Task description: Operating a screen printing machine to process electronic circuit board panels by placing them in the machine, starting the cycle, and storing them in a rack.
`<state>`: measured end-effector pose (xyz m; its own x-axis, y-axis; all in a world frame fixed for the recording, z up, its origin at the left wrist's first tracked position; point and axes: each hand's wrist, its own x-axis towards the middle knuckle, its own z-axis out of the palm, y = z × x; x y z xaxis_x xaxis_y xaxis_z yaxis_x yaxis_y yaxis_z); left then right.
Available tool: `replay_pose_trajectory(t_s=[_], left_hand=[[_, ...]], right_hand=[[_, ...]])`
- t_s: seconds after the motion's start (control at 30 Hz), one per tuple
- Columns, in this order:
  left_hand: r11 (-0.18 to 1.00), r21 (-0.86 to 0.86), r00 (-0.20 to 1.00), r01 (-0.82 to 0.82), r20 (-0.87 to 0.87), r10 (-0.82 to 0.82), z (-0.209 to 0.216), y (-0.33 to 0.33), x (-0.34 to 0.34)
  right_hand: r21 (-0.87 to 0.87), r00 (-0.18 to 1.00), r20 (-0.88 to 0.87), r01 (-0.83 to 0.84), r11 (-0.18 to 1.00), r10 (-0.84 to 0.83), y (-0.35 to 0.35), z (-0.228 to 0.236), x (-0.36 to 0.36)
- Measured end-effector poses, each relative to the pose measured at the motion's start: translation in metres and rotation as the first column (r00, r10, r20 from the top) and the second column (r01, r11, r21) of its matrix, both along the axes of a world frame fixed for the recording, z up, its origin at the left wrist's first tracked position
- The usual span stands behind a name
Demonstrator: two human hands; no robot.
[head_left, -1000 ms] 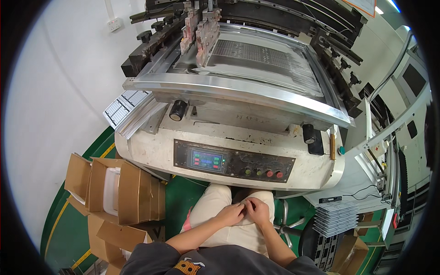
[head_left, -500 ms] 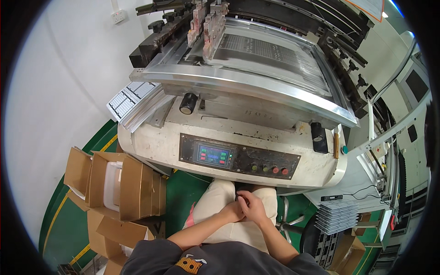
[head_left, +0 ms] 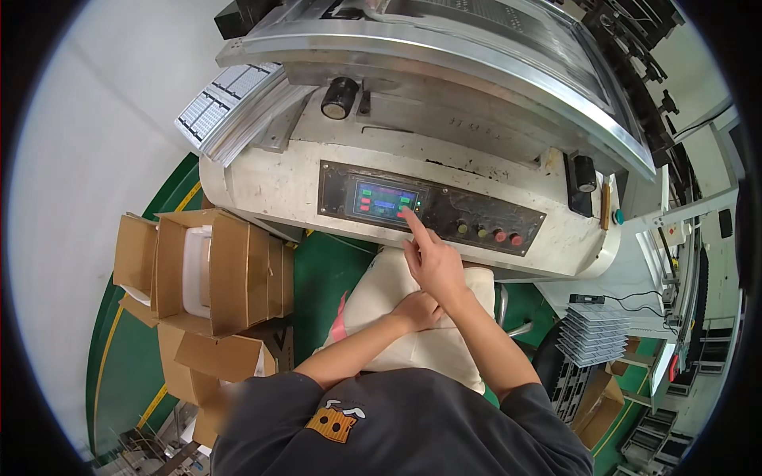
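My right hand (head_left: 438, 266) reaches up to the control panel (head_left: 444, 216) of a screen-printing machine. Its index finger is stretched out, and the tip is at the lower right of the lit touchscreen (head_left: 385, 200); whether it presses the glass I cannot tell. Nothing is held in this hand, and the thumb stands apart. Below it my left hand (head_left: 417, 312) rests on my lap, on light cream cloth, its fingers partly hidden behind the right wrist. To the right of the screen sits a row of green and red buttons (head_left: 500, 236).
Above the panel spans the metal screen frame (head_left: 444, 55). A stack of printed sheets (head_left: 226, 107) lies at the machine's left end. Open cardboard boxes (head_left: 226, 274) stand on the floor at left. At right are stacked grey trays (head_left: 594, 335) and a black seat (head_left: 548, 357).
My right hand has left my lap and moved up to the touchscreen, index finger extended. My left hand has stayed on my lap. The view has tipped downward, so the machine sits higher.
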<state>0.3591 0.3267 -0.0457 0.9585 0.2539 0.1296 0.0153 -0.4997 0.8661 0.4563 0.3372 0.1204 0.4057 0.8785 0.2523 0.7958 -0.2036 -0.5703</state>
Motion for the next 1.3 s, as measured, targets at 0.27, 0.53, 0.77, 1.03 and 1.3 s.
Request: replay_pose_trajectory(t_s=[0.27, 0.53, 0.77, 1.03, 1.3], left_hand=[[0.999, 0.024, 0.997, -0.024, 0.08, 0.022, -0.018, -0.004, -0.001], [0.999, -0.029, 0.983, -0.02, 0.182, 0.025, -0.033, -0.008, 0.006], [0.996, 0.084, 0.992, -0.03, 0.127, 0.019, -0.003, -0.003, 0.002], [0.689, -0.65, 0.93, 0.32, 0.077, -0.359, 0.126, 0.031, 0.001], [-0.03, -0.096, 0.1, 0.995, 0.969, 0.226, 0.395, 0.013, -0.031]], right_hand=[[-0.028, 0.994, 0.101, 0.041, 0.999, -0.038, 0.001, -0.009, -0.002], [0.059, 1.0, -0.013, 0.023, 0.998, -0.022, -0.01, 0.009, -0.004], [0.052, 0.959, -0.262, -0.099, 0.994, 0.11, -0.062, 0.007, -0.003], [0.123, 0.802, -0.546, 0.363, 0.924, -0.242, -0.151, 0.037, 0.062], [0.258, 0.777, -0.609, 0.385, 0.886, -0.16, -0.131, 0.08, 0.069]])
